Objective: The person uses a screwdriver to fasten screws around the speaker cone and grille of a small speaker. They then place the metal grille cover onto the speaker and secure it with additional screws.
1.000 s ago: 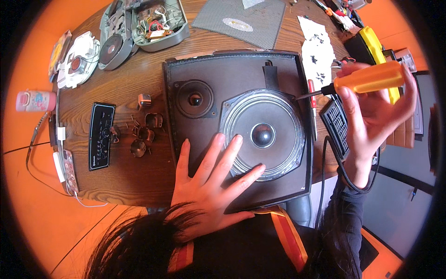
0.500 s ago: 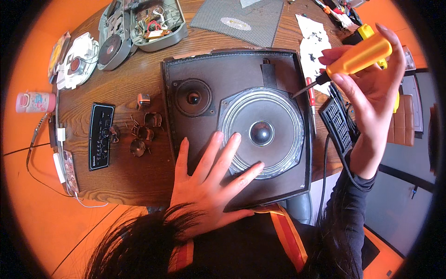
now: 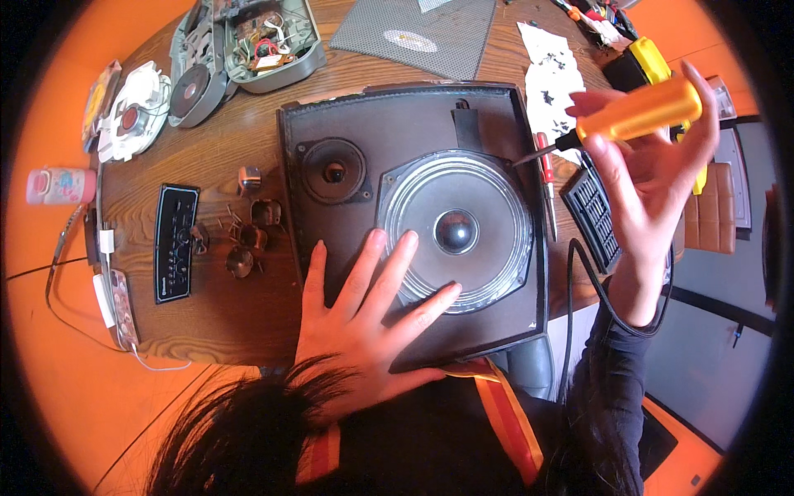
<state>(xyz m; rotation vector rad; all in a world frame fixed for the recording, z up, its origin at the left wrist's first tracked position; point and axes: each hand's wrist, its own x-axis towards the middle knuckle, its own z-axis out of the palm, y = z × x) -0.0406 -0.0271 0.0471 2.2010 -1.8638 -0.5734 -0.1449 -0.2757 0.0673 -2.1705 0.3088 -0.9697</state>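
A black speaker cabinet [image 3: 488, 335] lies face up on the wooden table. Set into it are a large round woofer [image 3: 496, 223] and, to its upper left, a small tweeter [image 3: 313, 172]. My left hand [image 3: 356, 331] rests spread on the cabinet's lower left, its fingertips on and beside the woofer's rim. In my right hand [image 3: 637, 182] is a screwdriver [image 3: 637, 113] with a yellow handle, gripped between thumb and fingers. Its shaft slants down left, and the tip meets the woofer frame's upper right corner. Whether a screw sits under the tip is too small to tell.
Left of the cabinet lie a black control panel [image 3: 176, 244] and several loose metal parts [image 3: 251, 236]. An opened grey casing [image 3: 285, 62] and a mesh grille [image 3: 413, 37] are behind. At right are a red-handled screwdriver [image 3: 546, 169], white paper [image 3: 550, 91] with dark bits and a black keyboard-like object [image 3: 591, 219].
The whole view has shifted slightly, moving the cabinet a little left in the picture. My right hand has tilted the screwdriver a bit, its tip staying at the same corner. My left hand keeps its place.
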